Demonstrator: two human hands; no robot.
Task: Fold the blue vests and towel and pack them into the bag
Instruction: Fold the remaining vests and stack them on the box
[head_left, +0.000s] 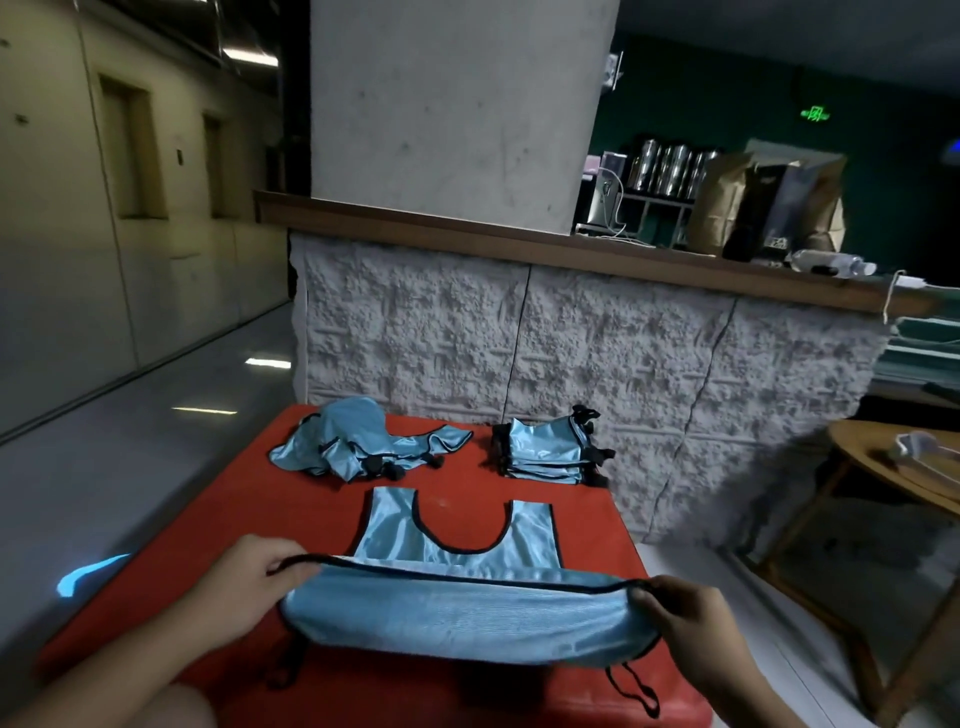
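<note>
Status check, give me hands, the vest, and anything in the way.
Left hand and right hand each pinch the vest hem, lifted over the red table. Folded stack back right, unfolded pile back left. Nothing blocking.

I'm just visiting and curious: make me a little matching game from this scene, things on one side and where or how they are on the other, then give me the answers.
Things:
1. vest being folded
2. loose vests
3. folded vests
4. brown paper bag

States:
A. stacked neatly at the far right of the red table
B. standing on the wooden counter
C. held at its hem by the left hand and the right hand
D. crumpled in a heap at the far left

Pairs: 1-C, 2-D, 3-A, 4-B
</note>
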